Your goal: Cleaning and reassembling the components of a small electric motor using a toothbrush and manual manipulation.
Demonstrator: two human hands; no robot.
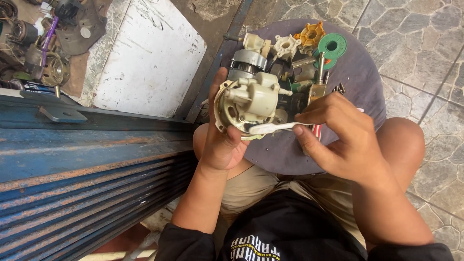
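over a round grey stool (357, 77), our left hand (220, 140) grips the cream fan motor (249, 101); our right hand (338, 137) pinches a white toothbrush (278, 127) lying sideways, tip touching the motor.

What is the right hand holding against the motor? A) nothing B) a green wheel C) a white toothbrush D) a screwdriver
C: the right hand pinches the handle of a white toothbrush, whose head lies against the cream-coloured motor gripped in the left hand; the green wheel sits untouched on the round stool top.
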